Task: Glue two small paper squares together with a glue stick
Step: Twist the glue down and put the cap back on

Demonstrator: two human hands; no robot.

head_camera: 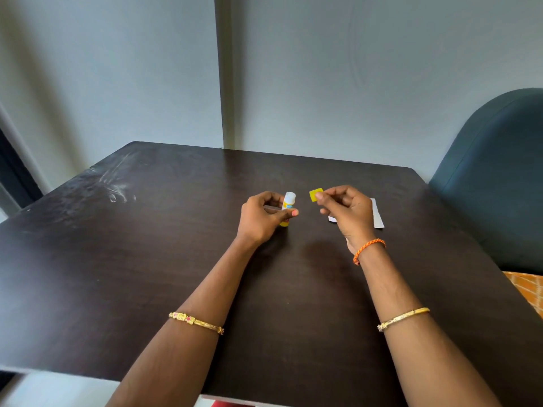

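My left hand point(263, 217) grips a small glue stick point(288, 202), a yellow tube with a white cap, held upright a little above the dark table point(147, 259). About a hand's width to its right, my right hand point(345, 211) pinches a small yellow paper square point(315, 195) between thumb and fingertips and holds it up in the air. The cap sits on the glue stick. I can make out only one yellow square; whether a second lies behind it I cannot tell.
A white sheet of paper point(377, 215) lies on the table behind my right hand, partly hidden by it. A dark blue chair point(493, 177) stands at the table's right side. The wall runs close behind the far edge.
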